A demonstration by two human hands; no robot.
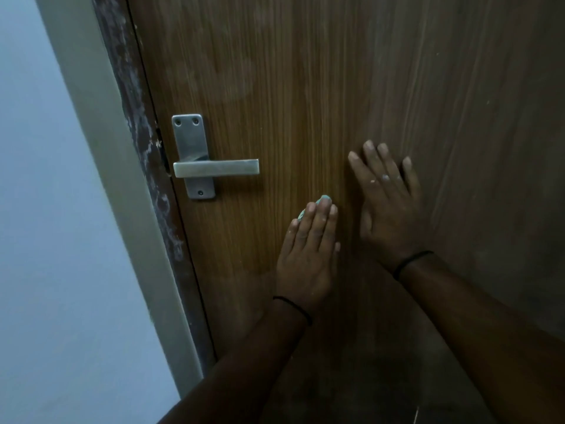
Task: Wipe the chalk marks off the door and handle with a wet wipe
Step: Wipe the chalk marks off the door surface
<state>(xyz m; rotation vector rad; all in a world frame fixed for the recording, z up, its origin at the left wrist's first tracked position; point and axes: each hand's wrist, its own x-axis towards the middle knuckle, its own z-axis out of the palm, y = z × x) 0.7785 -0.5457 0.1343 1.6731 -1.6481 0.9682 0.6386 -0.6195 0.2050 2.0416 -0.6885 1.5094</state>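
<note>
A brown wooden door [321,87] fills most of the view, with faint pale smears above the handle. Its metal lever handle [215,168] on a steel plate sits at the left. My left hand [307,255] lies flat on the door, below and right of the handle, pressing a pale green wet wipe [321,199] whose edge shows past the fingertips. My right hand [386,200] rests flat on the door beside it, fingers spread, with white chalk specks on the fingers and nothing in it.
The dark door frame [143,142] at the left carries white smudges. Beyond it is a pale wall [46,209]. A black band circles each wrist.
</note>
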